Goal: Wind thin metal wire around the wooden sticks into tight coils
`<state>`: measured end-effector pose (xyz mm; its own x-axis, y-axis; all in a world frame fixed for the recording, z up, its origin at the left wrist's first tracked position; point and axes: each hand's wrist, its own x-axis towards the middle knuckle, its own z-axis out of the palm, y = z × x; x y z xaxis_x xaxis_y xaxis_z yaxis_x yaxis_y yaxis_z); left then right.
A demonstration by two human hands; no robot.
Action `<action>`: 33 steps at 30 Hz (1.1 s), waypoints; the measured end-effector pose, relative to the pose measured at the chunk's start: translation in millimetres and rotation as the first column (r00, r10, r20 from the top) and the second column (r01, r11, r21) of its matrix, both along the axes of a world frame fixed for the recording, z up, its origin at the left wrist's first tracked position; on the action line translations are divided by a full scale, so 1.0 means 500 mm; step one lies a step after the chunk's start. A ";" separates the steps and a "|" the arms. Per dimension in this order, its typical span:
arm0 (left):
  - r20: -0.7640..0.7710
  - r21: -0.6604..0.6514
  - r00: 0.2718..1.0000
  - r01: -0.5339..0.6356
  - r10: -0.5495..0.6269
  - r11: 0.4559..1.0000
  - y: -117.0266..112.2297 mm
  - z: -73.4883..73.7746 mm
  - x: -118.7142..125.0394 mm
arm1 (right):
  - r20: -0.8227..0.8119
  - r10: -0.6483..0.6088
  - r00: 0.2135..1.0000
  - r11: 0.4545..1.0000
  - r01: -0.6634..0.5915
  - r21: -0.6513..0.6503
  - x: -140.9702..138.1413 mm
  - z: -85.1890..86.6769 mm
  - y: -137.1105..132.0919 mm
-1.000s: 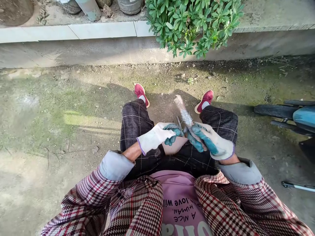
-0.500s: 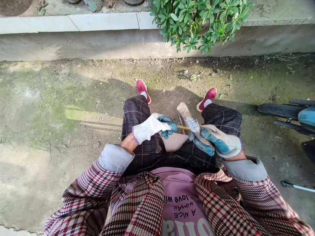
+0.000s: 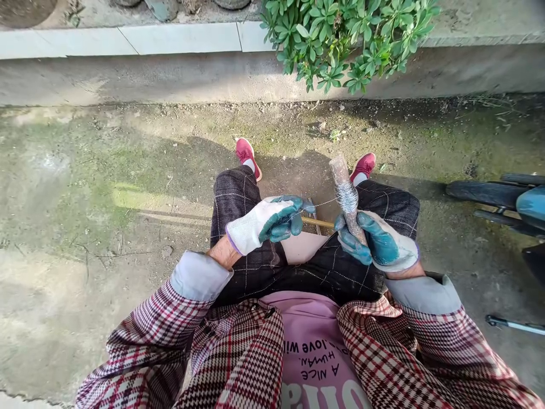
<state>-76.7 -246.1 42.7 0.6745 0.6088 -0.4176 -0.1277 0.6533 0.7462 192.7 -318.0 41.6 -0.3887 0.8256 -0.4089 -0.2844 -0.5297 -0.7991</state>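
My right hand, in a white glove with teal coating, is closed round the lower end of a short wooden stick. Thin silvery wire is wound thickly about the stick's middle. From that winding a single strand crosses to my left hand, gloved the same way, its fingers closed on the wire. Between the hands shows a thin yellow bar; whether either hand touches it I cannot tell. Below them, between my thighs, lies a pale flat surface.
My red shoes rest apart on the mossy concrete ground. Ahead runs a low wall with white tiles, a leafy green plant hanging over it. Dark wheels with a blue part stand at the right, near a thin rod.
The wire-wound stick has turned more upright and shifted right in my right hand. My left hand has rotated and moved slightly left, and a strand of wire now shows stretched between the hands.
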 end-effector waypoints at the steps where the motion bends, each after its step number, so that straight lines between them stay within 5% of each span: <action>1: -0.007 -0.007 1.000 0.005 -0.005 1.000 0.003 -0.006 0.002 | 0.002 -0.006 1.000 1.000 0.006 0.004 -0.001 0.000 0.000; 6: 0.150 -0.165 0.969 0.220 -0.196 0.961 0.014 -0.030 0.008 | -0.012 -0.045 0.999 0.998 0.046 0.038 -0.008 0.002 0.003; 14: -0.160 -0.111 0.987 -0.018 0.000 0.994 -0.007 0.023 0.016 | -0.006 -0.014 1.000 0.999 0.014 0.032 -0.010 -0.003 0.000; 22: -0.253 -0.062 0.964 -0.096 0.077 0.993 0.000 0.011 0.024 | -0.019 0.003 1.000 0.999 -0.002 0.037 -0.012 -0.009 -0.003; 33: -0.084 -0.034 0.993 -0.084 0.080 0.996 0.002 0.029 0.005 | -0.039 -0.035 0.999 0.998 0.037 0.053 -0.010 0.002 -0.002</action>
